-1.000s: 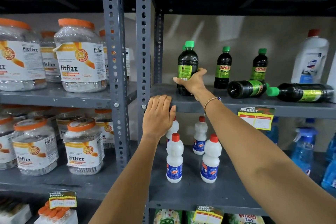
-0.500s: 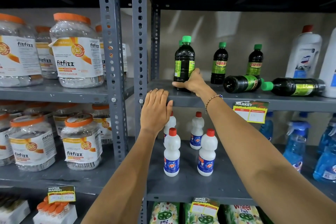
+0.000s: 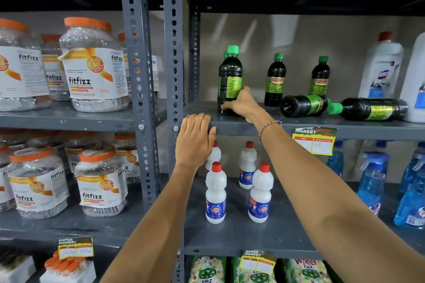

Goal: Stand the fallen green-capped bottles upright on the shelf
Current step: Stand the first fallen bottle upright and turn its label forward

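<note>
Two dark green-capped bottles lie on their sides on the grey shelf (image 3: 200, 108): one fallen bottle (image 3: 303, 104) shows its base toward me, the other fallen bottle (image 3: 370, 109) points its cap left. Three upright ones stand nearby: a front bottle (image 3: 230, 76), a middle bottle (image 3: 274, 80) and a right bottle (image 3: 319, 78). My right hand (image 3: 241, 105) wraps the front bottle's base, left of the fallen pair. My left hand (image 3: 195, 140) rests flat on the shelf's front edge, holding nothing. A further green cap peeks out behind the front bottle.
Tall white bottles (image 3: 379, 69) stand at the shelf's right end, against the fallen bottle. A grey upright post (image 3: 172, 53) bounds the left side. Below are white red-capped bottles (image 3: 216, 193) and blue spray bottles (image 3: 370, 184). Orange-lidded jars (image 3: 94, 66) fill the left bay. A price tag (image 3: 314, 140) hangs on the edge.
My right hand has slid down the front bottle from its lower body to its base, and the bottle now stands on the shelf. The left hand stays on the edge.
</note>
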A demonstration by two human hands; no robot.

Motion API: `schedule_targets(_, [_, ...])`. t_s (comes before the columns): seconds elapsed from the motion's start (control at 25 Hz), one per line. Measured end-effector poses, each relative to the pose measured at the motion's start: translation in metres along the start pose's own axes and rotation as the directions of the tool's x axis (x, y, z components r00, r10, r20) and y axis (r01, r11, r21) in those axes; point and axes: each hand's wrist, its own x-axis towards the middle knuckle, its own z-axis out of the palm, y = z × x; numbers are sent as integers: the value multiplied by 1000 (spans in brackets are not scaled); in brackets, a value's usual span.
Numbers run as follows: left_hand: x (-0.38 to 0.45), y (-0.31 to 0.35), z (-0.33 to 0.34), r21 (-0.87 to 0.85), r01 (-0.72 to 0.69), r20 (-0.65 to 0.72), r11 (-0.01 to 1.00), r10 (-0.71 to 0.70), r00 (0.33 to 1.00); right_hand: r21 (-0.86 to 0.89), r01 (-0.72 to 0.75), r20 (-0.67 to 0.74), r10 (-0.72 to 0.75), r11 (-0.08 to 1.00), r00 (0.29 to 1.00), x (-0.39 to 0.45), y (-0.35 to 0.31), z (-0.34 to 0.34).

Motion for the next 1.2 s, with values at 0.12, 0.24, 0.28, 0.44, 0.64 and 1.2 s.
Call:
schedule_targets(0.12, [-1, -1, 0, 3, 2, 10, 1000, -2, 1000, -75, 11, -18, -13, 997, 1000, 3, 1, 3])
schedule_targets(0.24, [0, -1, -1, 0, 4, 11, 1000, -4, 1000, 36, -63, 72, 61, 997, 996, 6, 1, 0])
schedule_targets(0.28, [-1, 0, -1, 4, 5, 8, 1000, -5, 1000, 50, -68, 67, 64, 996, 996, 5, 1, 0])
schedule_targets(0.44, [0, -1, -2, -3, 4, 14, 1000, -4, 1000, -79, -21, 2, 21, 997, 1000, 3, 1, 0])
schedule_targets(0.64, [0, -1, -1, -8, -17, -18, 1000, 16, 1000, -23, -26, 16, 26, 999, 1000, -1, -1, -1])
schedule_targets(1.2, [-2, 0, -4, -52, -14, 11, 999, 15, 1000, -72, -37, 35, 40, 997, 999, -11, -3, -5])
